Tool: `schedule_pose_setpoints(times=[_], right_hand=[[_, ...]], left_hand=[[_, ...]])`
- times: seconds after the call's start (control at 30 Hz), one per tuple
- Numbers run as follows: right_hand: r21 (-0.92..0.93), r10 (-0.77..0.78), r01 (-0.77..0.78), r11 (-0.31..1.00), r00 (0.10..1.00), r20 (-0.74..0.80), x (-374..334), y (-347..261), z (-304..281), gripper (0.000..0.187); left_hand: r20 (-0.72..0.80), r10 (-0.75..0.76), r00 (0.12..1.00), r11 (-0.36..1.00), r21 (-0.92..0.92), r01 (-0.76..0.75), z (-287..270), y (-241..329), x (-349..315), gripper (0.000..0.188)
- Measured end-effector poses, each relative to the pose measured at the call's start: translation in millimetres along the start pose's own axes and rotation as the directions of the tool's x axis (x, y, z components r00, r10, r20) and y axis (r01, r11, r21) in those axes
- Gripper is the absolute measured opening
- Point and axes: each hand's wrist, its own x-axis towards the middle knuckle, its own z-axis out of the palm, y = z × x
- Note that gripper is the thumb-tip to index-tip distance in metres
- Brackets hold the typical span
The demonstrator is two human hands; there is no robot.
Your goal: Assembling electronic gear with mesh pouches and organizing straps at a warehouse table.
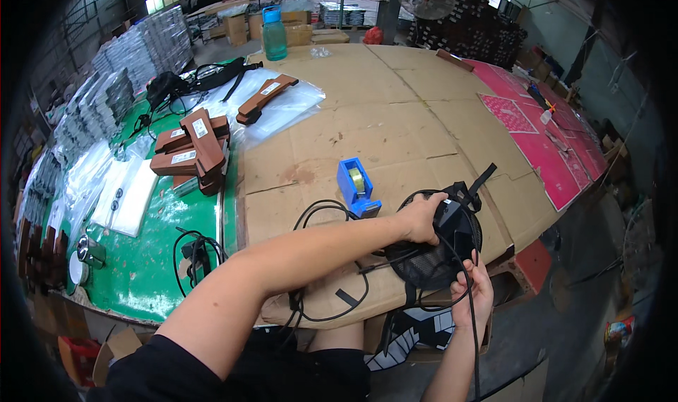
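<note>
A black mesh pouch (417, 268) with straps lies at the table's front right edge. My left hand (418, 220) reaches across to it, fingers bent round the left side of a black box-shaped device (458, 225) on the pouch. Just below, by the table edge, my right hand (474, 292) is closed on a black cable (472, 321), which hangs down past the wrist. More black cable (328, 319) loops over the cardboard under my left forearm. A blue tape dispenser (355, 185) stands just beyond that forearm. The pouch's far side is partly hidden by my left hand.
Brown wooden-looking pieces (205, 144) are stacked on the green tabletop (141, 282) at left, near clear plastic bags (134, 197) and a metal cup (90, 250). A blue-green bottle (275, 38) stands at the far edge. Pink board (544, 158) covers the right side.
</note>
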Motion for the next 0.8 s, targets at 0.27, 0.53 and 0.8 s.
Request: schedule_pose_setpoints(times=[0.27,0.53,0.8], right_hand=[[-0.306,-0.236,0.204,0.93,0.969,-0.069,-4,-6,11,0.048],[-0.089,-0.262,0.282,0.955,0.946,0.191,-6,-1,16,0.047],[-0.028,-0.108,0.129,0.991,0.911,0.398,-14,8,1,0.071]], left_hand=[[0.104,-0.107,0.989,0.993,0.058,0.102,-36,29,-9,0.103],[0.045,0.203,0.978,0.887,-0.433,-0.164,-64,12,-30,0.1],[-0.179,0.661,0.729,0.736,0.34,-0.585,-92,78,-71,0.088]])
